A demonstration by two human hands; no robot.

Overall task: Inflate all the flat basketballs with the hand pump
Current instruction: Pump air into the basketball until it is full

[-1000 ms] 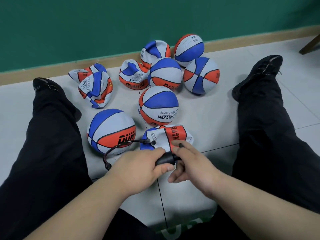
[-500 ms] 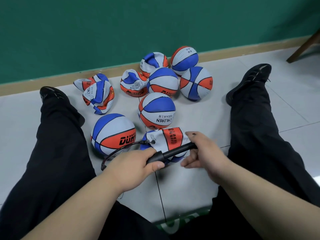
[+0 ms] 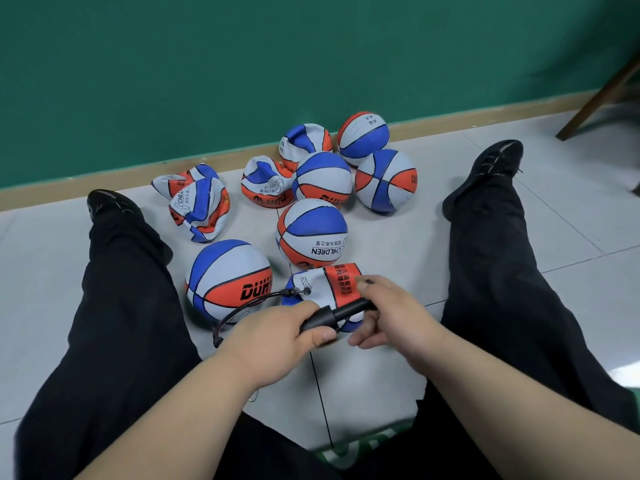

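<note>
A black hand pump (image 3: pixel 332 315) lies between my hands. My left hand (image 3: pixel 277 337) grips its barrel; my right hand (image 3: pixel 391 313) grips the handle end, with part of the shaft showing between them. The pump's thin black hose (image 3: pixel 242 306) loops left and plugs into a flat red, white and blue basketball (image 3: pixel 322 285) on the floor just beyond my hands. Round, full balls sit near it: one on the left (image 3: pixel 228 278) and one behind (image 3: pixel 311 233). Crumpled flat balls lie farther back left (image 3: pixel 201 209) and centre (image 3: pixel 265 183).
My legs in black trousers stretch out on either side, left (image 3: pixel 114 271) and right (image 3: pixel 502 254), on a pale tiled floor (image 3: pixel 398 244). More balls cluster by the green wall (image 3: pixel 242 64) and its wooden skirting. A wooden chair leg (image 3: pixel 595 98) stands at the far right.
The pump handle was pushed in a second ago, pulled out half a second ago, and my right hand has since moved back toward my left, shortening the shaft. The camera tilted up slightly.
</note>
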